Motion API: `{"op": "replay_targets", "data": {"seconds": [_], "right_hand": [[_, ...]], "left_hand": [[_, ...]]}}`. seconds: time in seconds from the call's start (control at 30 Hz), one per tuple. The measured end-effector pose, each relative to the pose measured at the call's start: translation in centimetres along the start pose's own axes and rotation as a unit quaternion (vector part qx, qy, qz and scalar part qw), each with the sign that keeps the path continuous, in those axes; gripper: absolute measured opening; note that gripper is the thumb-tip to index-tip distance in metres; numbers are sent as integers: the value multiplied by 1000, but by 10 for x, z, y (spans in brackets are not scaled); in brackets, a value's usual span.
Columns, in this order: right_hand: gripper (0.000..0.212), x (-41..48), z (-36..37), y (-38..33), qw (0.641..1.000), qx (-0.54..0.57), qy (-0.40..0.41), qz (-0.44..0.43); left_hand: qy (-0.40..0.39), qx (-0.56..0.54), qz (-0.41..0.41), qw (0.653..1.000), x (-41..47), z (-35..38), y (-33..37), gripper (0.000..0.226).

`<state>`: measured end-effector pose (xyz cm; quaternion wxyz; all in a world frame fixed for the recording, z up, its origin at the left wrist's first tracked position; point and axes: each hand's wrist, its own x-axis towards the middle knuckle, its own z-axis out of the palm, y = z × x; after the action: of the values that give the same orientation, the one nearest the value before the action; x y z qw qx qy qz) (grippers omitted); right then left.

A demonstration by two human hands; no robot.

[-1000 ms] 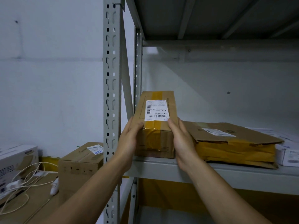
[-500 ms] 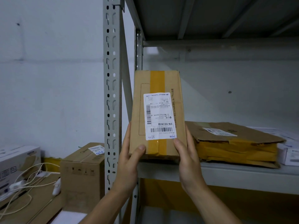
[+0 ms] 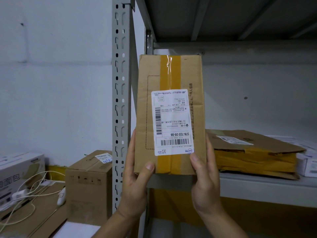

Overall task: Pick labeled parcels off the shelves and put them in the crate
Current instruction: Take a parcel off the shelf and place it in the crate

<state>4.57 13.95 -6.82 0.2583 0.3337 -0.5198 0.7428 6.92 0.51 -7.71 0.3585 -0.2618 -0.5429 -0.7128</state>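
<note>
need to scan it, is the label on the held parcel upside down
Upside down: print on the label reads inverted, though the parcel is held on end.

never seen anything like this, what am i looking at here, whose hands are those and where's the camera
There is no machine here. A person is working with bare hands, and every picture comes from one wide-angle camera worn on their head, looking forward and down. That is why two forearms reach in from below. The left hand and right hand grip the lower end of a tall cardboard parcel, thumbs on its front, holding it upright before a grey metal shelf. Its white label faces the camera, printed upside down. On the shelf lies a flat, labelled brown parcel. At the lower left are a cardboard box and some white cables.
</note>
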Motion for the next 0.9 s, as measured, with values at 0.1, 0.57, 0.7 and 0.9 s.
{"op": "replay_targets", "data": {"seconds": [0.1, 0.57, 0.7, 0.9], "right_hand": [[54, 1, 0, -1, 1000, -7, 5, -2], [54, 11, 0, -5, 1000, -19, 19, 0], [41, 28, 5, -8, 998, -19, 31, 61], [30, 60, 10, -2, 984, -8, 45, 173]], "left_hand": [[-5, 8, 1, 1000, 1, -1, 1, 70], [-8, 47, 2, 999, 12, 0, 1, 71], [14, 65, -29, 997, 23, 6, 4, 59], [47, 73, -113, 990, 50, 10, 4, 56]]}}
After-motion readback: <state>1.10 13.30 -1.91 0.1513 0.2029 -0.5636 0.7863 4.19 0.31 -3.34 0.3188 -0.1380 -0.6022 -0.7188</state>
